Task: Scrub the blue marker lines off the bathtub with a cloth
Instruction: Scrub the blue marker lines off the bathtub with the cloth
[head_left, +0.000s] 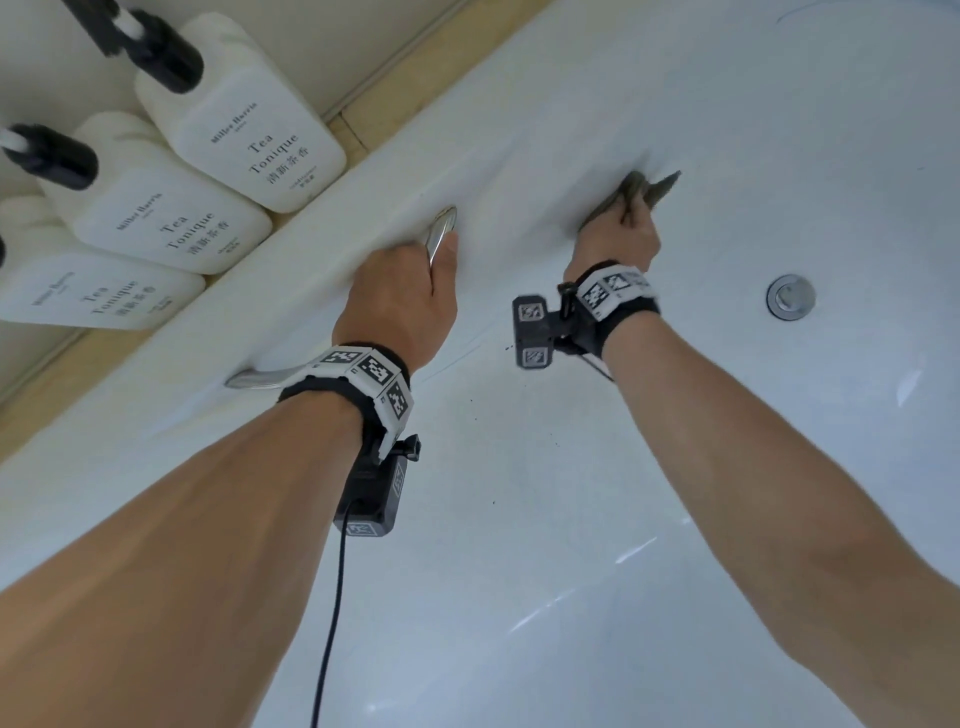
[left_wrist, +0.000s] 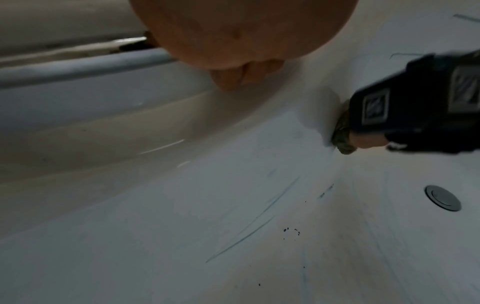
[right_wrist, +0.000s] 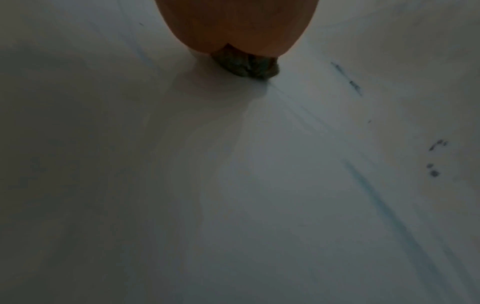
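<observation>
While the left hand (head_left: 410, 291) is gripping the grab bar (head_left: 441, 228), the right hand (head_left: 618, 244) is clutching the cloth (head_left: 644, 192) against the bathtub (head_left: 571, 519) wall; the bunched cloth risks skipping the faint blue lines (left_wrist: 249, 226) nearer the tub floor.

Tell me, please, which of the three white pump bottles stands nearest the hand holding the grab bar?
The middle bottle: its lower corner lies closest to the left hand on the grab bar.

Right hand (head_left: 618, 241) fingers hidden behind cloth (head_left: 636, 195); leftmost bottle (head_left: 88, 296) cut off.
</observation>
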